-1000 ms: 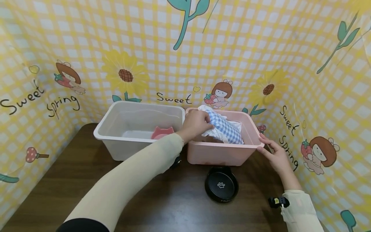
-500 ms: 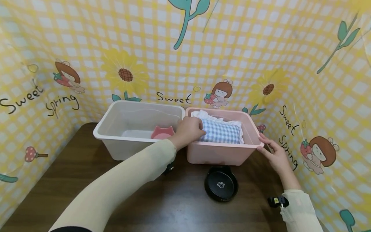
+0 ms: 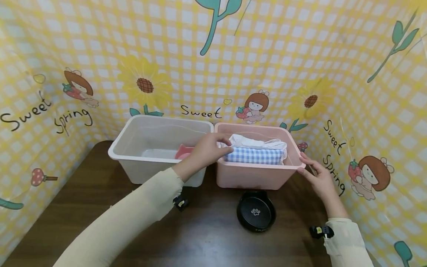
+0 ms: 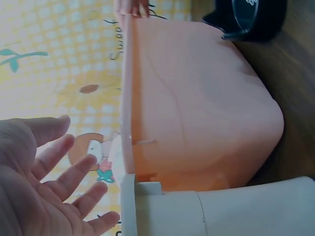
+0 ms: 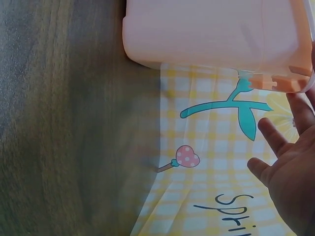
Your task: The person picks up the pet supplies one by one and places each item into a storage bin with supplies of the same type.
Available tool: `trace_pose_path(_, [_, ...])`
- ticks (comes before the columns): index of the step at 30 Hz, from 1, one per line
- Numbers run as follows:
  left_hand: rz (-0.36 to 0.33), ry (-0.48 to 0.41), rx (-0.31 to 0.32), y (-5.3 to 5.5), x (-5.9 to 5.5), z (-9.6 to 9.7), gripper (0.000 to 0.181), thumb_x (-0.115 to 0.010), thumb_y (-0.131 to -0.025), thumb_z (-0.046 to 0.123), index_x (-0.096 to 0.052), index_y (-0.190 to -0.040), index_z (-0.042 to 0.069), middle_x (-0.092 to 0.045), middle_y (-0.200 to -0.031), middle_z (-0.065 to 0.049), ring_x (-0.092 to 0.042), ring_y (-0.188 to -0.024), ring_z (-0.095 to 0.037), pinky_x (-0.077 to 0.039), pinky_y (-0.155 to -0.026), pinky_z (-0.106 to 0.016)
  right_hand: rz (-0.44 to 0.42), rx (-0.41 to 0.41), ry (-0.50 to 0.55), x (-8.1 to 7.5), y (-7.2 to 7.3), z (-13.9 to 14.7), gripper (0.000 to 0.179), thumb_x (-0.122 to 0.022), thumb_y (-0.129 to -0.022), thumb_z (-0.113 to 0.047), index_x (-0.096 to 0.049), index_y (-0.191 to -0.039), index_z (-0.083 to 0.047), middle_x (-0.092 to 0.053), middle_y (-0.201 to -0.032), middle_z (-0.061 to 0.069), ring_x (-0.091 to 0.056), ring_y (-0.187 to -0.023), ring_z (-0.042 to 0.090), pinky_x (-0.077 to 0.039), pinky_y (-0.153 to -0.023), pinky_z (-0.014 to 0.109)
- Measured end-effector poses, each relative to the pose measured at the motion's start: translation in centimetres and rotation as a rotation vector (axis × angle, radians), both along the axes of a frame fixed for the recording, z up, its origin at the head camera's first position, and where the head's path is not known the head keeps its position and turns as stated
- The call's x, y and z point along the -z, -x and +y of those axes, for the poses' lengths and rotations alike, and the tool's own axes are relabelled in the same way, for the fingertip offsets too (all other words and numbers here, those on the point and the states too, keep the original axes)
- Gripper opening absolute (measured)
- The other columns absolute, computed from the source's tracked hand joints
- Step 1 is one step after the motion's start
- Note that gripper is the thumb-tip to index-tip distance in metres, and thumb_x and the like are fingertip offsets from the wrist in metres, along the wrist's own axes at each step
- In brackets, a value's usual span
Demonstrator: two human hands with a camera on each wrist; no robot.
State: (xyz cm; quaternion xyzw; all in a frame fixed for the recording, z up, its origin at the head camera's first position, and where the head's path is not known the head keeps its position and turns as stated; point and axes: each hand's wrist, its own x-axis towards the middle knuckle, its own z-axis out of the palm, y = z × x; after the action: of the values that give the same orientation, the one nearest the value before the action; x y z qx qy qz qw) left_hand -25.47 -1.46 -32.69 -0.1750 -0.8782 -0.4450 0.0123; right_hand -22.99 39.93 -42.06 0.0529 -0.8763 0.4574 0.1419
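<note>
Blue-checked, white-edged cloth [image 3: 255, 156] lies inside the pink bin [image 3: 253, 177], near its front wall. Left hand [image 3: 207, 149] at the bin's left end, fingers parted and holding nothing; contact with cloth cannot be told. Right hand [image 3: 321, 182] at the right front corner, fingers extended, tips against the rim. Pale grey bin [image 3: 160, 171] alongside, pink bowl [image 3: 183, 151] within. Black bowl [image 3: 256, 212] on bench [image 3: 200, 237], in front of pink bin.

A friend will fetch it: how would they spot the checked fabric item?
On the brown wooden table stands a pink rectangular plastic bin. Inside lies the blue-and-white checked fabric bundle; its checks set it apart from the round black paw-printed bowl outside.
</note>
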Motion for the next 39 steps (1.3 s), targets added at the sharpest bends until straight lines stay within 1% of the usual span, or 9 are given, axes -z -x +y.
trace_pose_path(2, [0.017,-0.033,0.008,-0.6,0.1,-0.3,0.022,-0.076,-0.093,0.030,-0.077,-0.105,0.013,-0.068,-0.131,-0.003,-0.058,-0.124,-0.026,-0.048,-0.101,-0.046,0.000,-0.002,-0.009,0.0,0.1,0.0,0.052,-0.071,-0.097,-0.036,-0.061,-0.143,-0.014,-0.049,-0.156,-0.008,-0.036,-0.150,0.013,-0.023,-0.121,0.060])
trace_pose_path(7, [0.076,-0.090,0.044,-2.3,0.7,-1.0,0.020,-0.079,-0.091,0.031,-0.078,-0.105,0.017,-0.070,-0.126,0.000,-0.061,-0.116,-0.027,-0.050,-0.092,-0.042,0.004,-0.002,-0.016,0.3,0.1,0.0,0.051,-0.071,-0.097,-0.036,-0.061,-0.142,-0.014,-0.048,-0.156,-0.007,-0.037,-0.143,-0.003,-0.024,-0.120,0.059])
trace_pose_path(11, [0.084,-0.168,0.079,-3.7,1.2,-1.4,0.022,-0.080,-0.090,0.030,-0.077,-0.109,0.019,-0.071,-0.122,0.002,-0.062,-0.111,-0.031,-0.053,-0.090,-0.045,0.007,-0.011,-0.012,0.5,0.0,0.1,0.052,-0.070,-0.098,-0.036,-0.060,-0.143,-0.013,-0.047,-0.157,-0.008,-0.036,-0.145,-0.002,-0.024,-0.120,0.061])
trace_pose_path(14, [0.079,-0.213,0.110,-4.4,1.6,-1.8,0.022,-0.082,-0.089,0.030,-0.077,-0.110,0.024,-0.072,-0.117,0.007,-0.064,-0.107,-0.027,-0.056,-0.089,-0.046,0.006,-0.016,-0.007,0.5,-0.1,0.0,0.052,-0.070,-0.098,-0.036,-0.060,-0.143,-0.012,-0.047,-0.157,-0.008,-0.036,-0.144,-0.004,-0.023,-0.120,0.062])
trace_pose_path(17, [0.066,-0.246,0.175,-5.3,2.2,-2.2,0.023,-0.082,-0.089,0.032,-0.076,-0.111,0.028,-0.072,-0.115,0.012,-0.065,-0.100,-0.021,-0.057,-0.085,-0.045,0.004,-0.018,-0.007,0.6,-0.1,0.0,0.052,-0.070,-0.098,-0.035,-0.060,-0.143,-0.012,-0.047,-0.157,-0.006,-0.036,-0.146,0.000,-0.023,-0.120,0.062])
trace_pose_path(20, [0.044,-0.251,0.243,-6.2,2.9,-2.4,0.024,-0.082,-0.089,0.033,-0.074,-0.112,0.032,-0.071,-0.113,0.015,-0.062,-0.094,-0.016,-0.056,-0.081,-0.043,0.001,-0.016,-0.013,0.6,-0.1,0.0,0.052,-0.071,-0.098,-0.035,-0.059,-0.143,-0.012,-0.046,-0.158,-0.004,-0.034,-0.151,0.016,-0.023,-0.120,0.062])
trace_pose_path(23, [0.040,-0.231,0.299,-7.0,3.8,-2.3,0.024,-0.081,-0.089,0.034,-0.074,-0.112,0.034,-0.070,-0.114,0.017,-0.060,-0.092,-0.015,-0.055,-0.081,-0.042,0.003,-0.008,-0.014,0.5,-0.1,0.0,0.052,-0.071,-0.098,-0.035,-0.059,-0.143,-0.013,-0.046,-0.158,-0.004,-0.034,-0.152,0.021,-0.024,-0.120,0.061])
trace_pose_path(32, [0.017,-0.258,0.393,-7.1,7.2,-1.5,0.025,-0.081,-0.090,0.029,-0.073,-0.113,0.032,-0.071,-0.117,0.018,-0.065,-0.109,-0.009,-0.055,-0.095,-0.041,0.027,-0.011,-0.021,0.3,0.0,0.1,0.049,-0.071,-0.098,-0.033,-0.061,-0.142,-0.013,-0.047,-0.157,-0.007,-0.036,-0.137,-0.013,-0.026,-0.119,0.059])
trace_pose_path(39, [-0.015,-0.185,0.360,-7.0,9.9,-0.4,0.028,-0.081,-0.090,0.031,-0.073,-0.115,0.025,-0.071,-0.109,0.017,-0.066,-0.110,-0.025,-0.053,-0.100,-0.041,0.035,-0.017,-0.024,0.1,0.0,0.1,0.049,-0.070,-0.098,-0.033,-0.061,-0.141,-0.012,-0.048,-0.157,-0.008,-0.036,-0.137,-0.014,-0.026,-0.119,0.060])
